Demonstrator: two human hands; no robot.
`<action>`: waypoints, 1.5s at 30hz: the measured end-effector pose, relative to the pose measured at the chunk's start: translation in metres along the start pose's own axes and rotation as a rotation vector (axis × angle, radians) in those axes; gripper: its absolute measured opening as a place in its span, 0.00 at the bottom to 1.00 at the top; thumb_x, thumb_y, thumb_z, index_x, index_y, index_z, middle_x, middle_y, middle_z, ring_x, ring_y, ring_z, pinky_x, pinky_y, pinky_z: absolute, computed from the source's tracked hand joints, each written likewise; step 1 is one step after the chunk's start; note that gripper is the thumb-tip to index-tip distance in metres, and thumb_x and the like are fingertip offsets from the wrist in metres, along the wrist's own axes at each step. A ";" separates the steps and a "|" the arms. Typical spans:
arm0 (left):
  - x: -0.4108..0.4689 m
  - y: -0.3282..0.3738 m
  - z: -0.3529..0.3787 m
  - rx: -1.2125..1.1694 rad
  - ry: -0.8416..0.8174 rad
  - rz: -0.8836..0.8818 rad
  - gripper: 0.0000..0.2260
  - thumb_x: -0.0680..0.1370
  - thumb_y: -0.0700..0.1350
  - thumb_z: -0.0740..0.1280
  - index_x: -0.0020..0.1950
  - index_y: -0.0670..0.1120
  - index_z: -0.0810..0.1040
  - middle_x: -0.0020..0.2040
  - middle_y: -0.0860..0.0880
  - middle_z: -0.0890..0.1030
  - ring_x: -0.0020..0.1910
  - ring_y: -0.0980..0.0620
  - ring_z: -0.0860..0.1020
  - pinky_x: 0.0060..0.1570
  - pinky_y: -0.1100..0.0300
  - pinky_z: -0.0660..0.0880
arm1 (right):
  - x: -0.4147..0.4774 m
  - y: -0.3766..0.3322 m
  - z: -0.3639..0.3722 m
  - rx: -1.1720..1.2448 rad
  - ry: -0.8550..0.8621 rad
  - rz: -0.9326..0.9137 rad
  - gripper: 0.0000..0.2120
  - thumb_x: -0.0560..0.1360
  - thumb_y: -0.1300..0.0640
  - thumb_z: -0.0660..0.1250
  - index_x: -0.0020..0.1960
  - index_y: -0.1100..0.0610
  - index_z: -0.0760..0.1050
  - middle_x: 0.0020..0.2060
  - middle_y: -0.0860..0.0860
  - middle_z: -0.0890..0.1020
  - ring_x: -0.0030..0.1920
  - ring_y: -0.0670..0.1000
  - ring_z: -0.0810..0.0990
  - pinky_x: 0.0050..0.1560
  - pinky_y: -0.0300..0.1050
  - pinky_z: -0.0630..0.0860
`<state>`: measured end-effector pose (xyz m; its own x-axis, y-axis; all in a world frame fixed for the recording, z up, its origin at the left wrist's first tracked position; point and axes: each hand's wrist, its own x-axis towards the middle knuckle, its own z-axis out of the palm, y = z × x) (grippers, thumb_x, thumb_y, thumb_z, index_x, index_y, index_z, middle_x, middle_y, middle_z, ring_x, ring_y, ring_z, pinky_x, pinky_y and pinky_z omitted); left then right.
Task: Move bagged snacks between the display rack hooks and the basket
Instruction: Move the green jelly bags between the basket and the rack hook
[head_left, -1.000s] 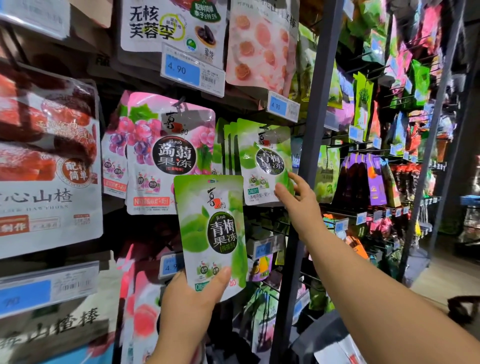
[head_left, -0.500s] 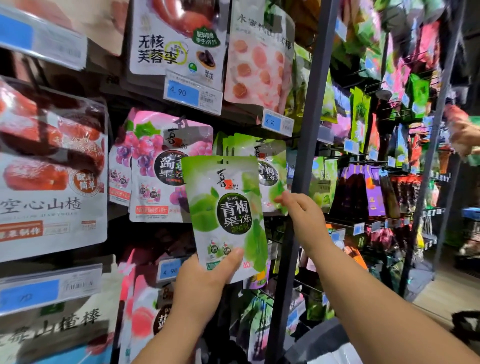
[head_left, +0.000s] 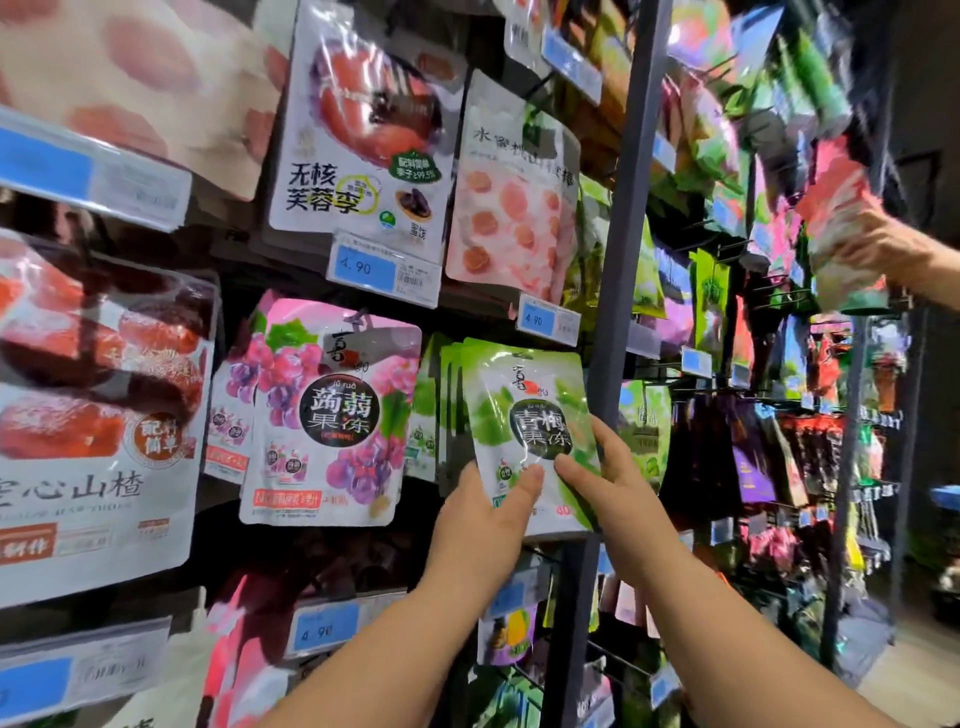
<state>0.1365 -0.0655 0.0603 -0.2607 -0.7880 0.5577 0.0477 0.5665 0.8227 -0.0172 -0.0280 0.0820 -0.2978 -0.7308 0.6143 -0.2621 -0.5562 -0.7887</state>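
Note:
A green plum-jelly bag (head_left: 524, 415) is held up at the front of a row of like green bags (head_left: 441, 405) hanging on a rack hook. My left hand (head_left: 483, 525) grips its lower left corner, thumb across the front. My right hand (head_left: 618, 493) grips its lower right edge, thumb on the front and fingers behind. The hook itself is hidden by the bag's top. No basket is in view.
A pink grape-jelly bag (head_left: 332, 415) hangs just left. A dark upright rack post (head_left: 618, 291) runs right behind the green bag. Price tags (head_left: 384, 267) stick out above. Another person's hand (head_left: 893, 249) holds a red-and-white bag (head_left: 836, 223) at the far right.
My left hand has carried the green bag up and to the right, in front of the hanging green row. My right hand has moved from the hanging bags onto this bag's lower right edge.

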 end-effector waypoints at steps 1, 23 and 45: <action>0.004 0.004 0.001 0.017 -0.002 0.007 0.19 0.78 0.60 0.63 0.63 0.49 0.72 0.55 0.55 0.78 0.51 0.57 0.76 0.42 0.67 0.68 | 0.003 -0.001 -0.001 0.040 0.016 0.003 0.31 0.73 0.55 0.74 0.71 0.40 0.65 0.61 0.45 0.81 0.57 0.49 0.83 0.59 0.50 0.79; 0.056 0.024 0.003 0.217 -0.050 0.038 0.29 0.79 0.59 0.63 0.72 0.45 0.57 0.61 0.49 0.74 0.53 0.49 0.72 0.49 0.59 0.69 | 0.062 0.012 -0.009 0.050 0.073 0.112 0.25 0.74 0.54 0.73 0.70 0.50 0.73 0.63 0.49 0.80 0.60 0.52 0.81 0.68 0.55 0.73; 0.068 -0.030 0.013 0.202 -0.029 0.176 0.29 0.78 0.60 0.63 0.74 0.71 0.52 0.79 0.59 0.39 0.79 0.51 0.47 0.71 0.47 0.61 | 0.032 0.055 0.013 -0.258 -0.031 -0.031 0.36 0.65 0.25 0.66 0.68 0.22 0.54 0.63 0.25 0.62 0.68 0.37 0.64 0.61 0.34 0.65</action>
<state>0.1043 -0.1333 0.0723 -0.2930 -0.6673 0.6847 -0.0977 0.7333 0.6729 -0.0296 -0.0870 0.0583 -0.2584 -0.7288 0.6341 -0.4976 -0.4622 -0.7340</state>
